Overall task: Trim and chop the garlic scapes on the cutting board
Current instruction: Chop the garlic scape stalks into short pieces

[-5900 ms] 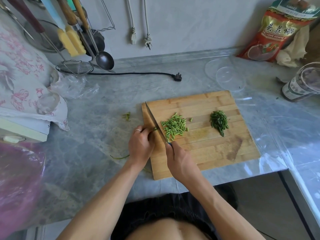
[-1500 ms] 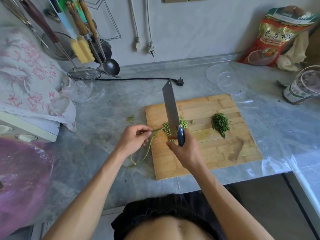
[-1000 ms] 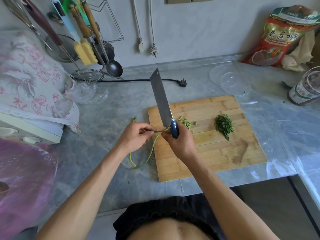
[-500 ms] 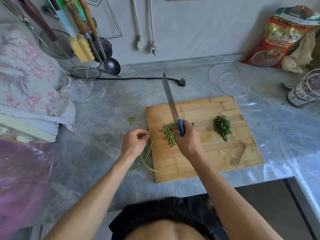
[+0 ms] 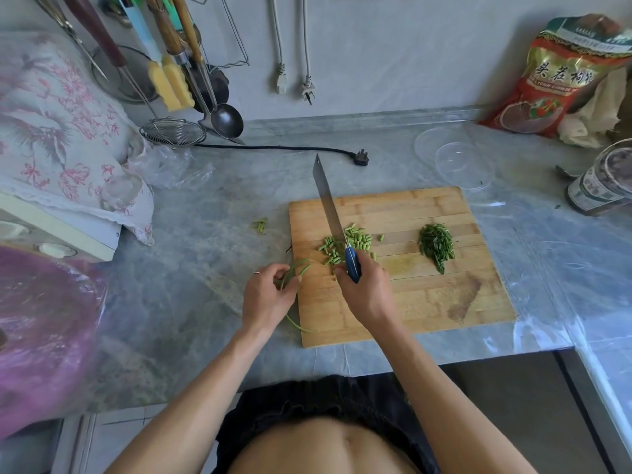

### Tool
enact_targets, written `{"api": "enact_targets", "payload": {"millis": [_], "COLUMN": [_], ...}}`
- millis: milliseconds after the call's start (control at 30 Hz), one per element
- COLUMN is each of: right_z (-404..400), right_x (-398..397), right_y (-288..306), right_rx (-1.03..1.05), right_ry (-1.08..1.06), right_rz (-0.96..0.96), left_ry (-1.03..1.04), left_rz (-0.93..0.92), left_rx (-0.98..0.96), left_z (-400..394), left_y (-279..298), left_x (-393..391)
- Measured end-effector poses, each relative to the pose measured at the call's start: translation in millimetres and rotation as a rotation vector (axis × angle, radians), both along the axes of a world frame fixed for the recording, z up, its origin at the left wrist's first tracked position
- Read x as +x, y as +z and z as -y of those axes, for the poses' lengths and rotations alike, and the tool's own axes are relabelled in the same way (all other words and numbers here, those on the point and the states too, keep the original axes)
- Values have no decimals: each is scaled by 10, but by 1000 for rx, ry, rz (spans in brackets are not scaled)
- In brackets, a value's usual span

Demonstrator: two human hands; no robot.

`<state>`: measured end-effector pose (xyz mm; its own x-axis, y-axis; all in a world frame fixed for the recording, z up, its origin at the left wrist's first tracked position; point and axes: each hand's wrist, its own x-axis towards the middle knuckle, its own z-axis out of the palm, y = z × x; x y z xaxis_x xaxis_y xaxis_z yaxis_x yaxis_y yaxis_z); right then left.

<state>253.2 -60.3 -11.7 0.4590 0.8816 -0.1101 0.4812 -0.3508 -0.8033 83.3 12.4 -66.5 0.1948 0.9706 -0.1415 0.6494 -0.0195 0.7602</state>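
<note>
A bamboo cutting board lies on the grey counter. My right hand grips the blue handle of a cleaver, blade raised and pointing away over the board. A pile of light green chopped scape pieces lies under the blade. A darker heap of finely cut greens sits to its right. My left hand holds thin green garlic scapes at the board's left edge; their tails trail below the hand.
A few green trimmings lie on the counter left of the board. A black plug and cord, clear plastic lids, a jar and a red bag stand behind and right. Hanging utensils and a strainer are at back left.
The cleaver, held upright a second ago, has tilted down over the chopped pile. My left hand has drawn the long scapes down and back to the board's left edge.
</note>
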Motion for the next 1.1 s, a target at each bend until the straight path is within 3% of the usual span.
{"api": "enact_targets", "payload": {"millis": [267, 633, 1100], "right_z": [160, 104, 19], "right_x": [-21, -85, -220], "right_y": [42, 103, 113], "right_rx": [-22, -99, -169], "right_ry": [13, 68, 105], "right_rz": [-47, -71, -68], "left_ry": [8, -140, -250], "left_rz": [11, -1, -62], "left_rx": [16, 173, 288], "left_z": [30, -487, -446], "left_y": [-13, 100, 4], "left_x": [-32, 67, 40]}}
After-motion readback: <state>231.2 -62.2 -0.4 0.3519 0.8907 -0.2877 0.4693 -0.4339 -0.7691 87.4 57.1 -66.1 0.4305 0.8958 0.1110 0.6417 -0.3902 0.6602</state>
